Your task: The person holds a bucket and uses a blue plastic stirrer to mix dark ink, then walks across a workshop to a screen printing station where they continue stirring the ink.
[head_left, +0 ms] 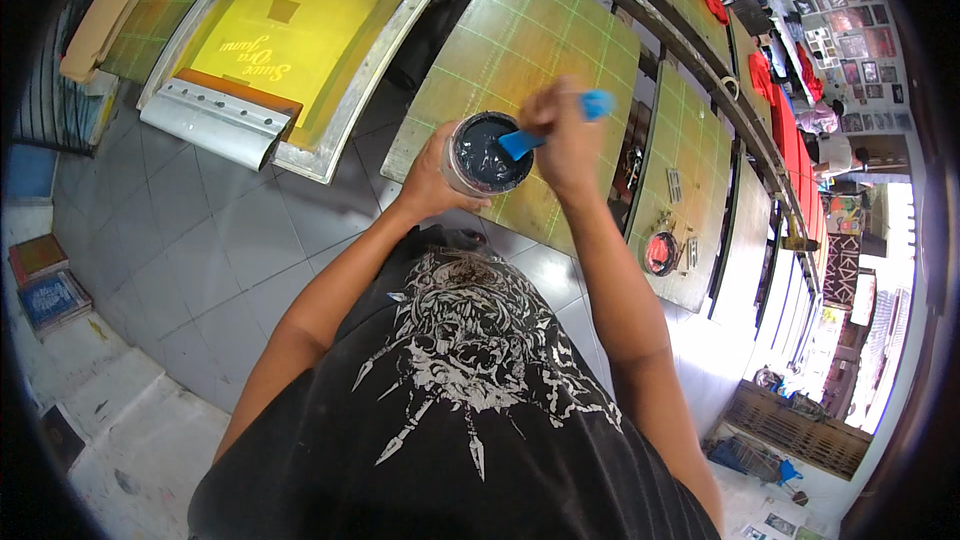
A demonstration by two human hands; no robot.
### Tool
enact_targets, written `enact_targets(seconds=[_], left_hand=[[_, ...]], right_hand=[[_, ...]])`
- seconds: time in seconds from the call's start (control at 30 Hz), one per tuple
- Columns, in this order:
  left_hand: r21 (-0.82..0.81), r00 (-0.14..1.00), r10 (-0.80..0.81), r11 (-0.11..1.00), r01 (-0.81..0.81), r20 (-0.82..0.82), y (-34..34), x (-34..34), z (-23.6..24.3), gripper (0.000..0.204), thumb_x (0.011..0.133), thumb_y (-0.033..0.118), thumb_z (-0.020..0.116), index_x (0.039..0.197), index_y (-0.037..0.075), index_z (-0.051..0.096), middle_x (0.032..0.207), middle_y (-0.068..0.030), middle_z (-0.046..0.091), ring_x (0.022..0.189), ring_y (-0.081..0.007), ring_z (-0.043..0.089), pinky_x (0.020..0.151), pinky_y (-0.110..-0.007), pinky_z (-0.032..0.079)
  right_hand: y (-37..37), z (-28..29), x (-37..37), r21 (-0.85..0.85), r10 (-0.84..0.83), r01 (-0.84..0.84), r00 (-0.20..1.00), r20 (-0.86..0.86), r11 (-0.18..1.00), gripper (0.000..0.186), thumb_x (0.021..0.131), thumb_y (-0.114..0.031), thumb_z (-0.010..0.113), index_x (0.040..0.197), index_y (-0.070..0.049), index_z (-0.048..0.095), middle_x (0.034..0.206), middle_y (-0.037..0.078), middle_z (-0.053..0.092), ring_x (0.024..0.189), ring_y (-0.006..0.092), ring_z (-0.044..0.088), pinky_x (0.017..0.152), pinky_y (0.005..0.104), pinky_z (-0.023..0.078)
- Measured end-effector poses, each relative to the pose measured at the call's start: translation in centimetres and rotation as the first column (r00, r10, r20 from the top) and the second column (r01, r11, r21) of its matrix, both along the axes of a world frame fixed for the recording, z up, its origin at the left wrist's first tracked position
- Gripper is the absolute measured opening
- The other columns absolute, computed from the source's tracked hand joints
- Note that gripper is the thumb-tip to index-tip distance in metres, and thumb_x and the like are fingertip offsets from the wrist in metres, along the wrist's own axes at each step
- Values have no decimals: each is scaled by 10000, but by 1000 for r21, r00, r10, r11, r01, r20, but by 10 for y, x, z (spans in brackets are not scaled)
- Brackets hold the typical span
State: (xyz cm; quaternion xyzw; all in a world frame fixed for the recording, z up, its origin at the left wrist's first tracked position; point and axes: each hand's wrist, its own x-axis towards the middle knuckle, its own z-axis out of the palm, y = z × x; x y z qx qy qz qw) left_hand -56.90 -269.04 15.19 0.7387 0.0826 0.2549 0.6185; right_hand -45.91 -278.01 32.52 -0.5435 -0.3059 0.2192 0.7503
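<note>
My left hand (436, 178) is wrapped round the side of a round tub of dark ink (485, 172), holding it in front of my chest with its mouth facing up. In my right hand (562, 135), slightly blurred, is a blue spatula (518, 146). Its flat end dips into the glossy ink, and the other end sticks out past my fist on the right. Behind the tub lies a wooden printing board (540, 30) marked with green grid lines. The fingertips on the tub's far side are partly hidden.
To the left, a yellow printing screen (330, 15) in a metal frame carries a wide squeegee (215, 120) at its near end. At right, another board (690, 160) holds a small tub of red ink (661, 253). A metal rail (700, 50) runs behind the boards.
</note>
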Motion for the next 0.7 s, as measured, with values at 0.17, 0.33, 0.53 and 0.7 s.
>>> enact_targets(seconds=[0.17, 0.33, 0.53, 0.7], left_hand=[[13, 999, 15, 1000, -15, -34, 0, -1, -1, 1133, 402, 270, 930, 1343, 75, 329, 1260, -145, 497, 1194, -299, 478, 1015, -384, 367], [12, 1000, 13, 1000, -12, -13, 0, -1, -1, 1128, 409, 272, 928, 1342, 67, 328, 1259, -144, 497, 1193, -304, 478, 1019, -386, 364], [-2, 999, 8, 1000, -8, -32, 0, -2, 3, 1110, 413, 269, 924, 1335, 59, 342, 1260, -138, 499, 1194, -295, 478, 1021, -377, 363], [21, 999, 25, 999, -24, -29, 0, -3, 7, 1105, 411, 264, 923, 1332, 61, 349, 1262, -138, 499, 1189, -291, 482, 1017, -375, 366]], right_hand=[[-2, -4, -4, -389, -78, 193, 953, 294, 901, 445, 981, -308, 470, 604, -71, 445, 541, 2, 415, 505, 112, 391, 483, 273, 312], [-9, -14, 7, 124, -187, 192, 981, -47, 974, 364, 962, -285, 512, 681, -53, 512, 587, 6, 489, 539, 105, 445, 504, 268, 355], [-8, -29, 1, -52, -150, 158, 980, 132, 986, 285, 966, -242, 507, 778, -31, 539, 625, 31, 523, 563, 121, 499, 534, 267, 405], [-9, -25, -5, -268, 43, -12, 993, 111, 963, 232, 962, -187, 513, 809, -21, 564, 645, 36, 542, 594, 131, 533, 563, 272, 440]])
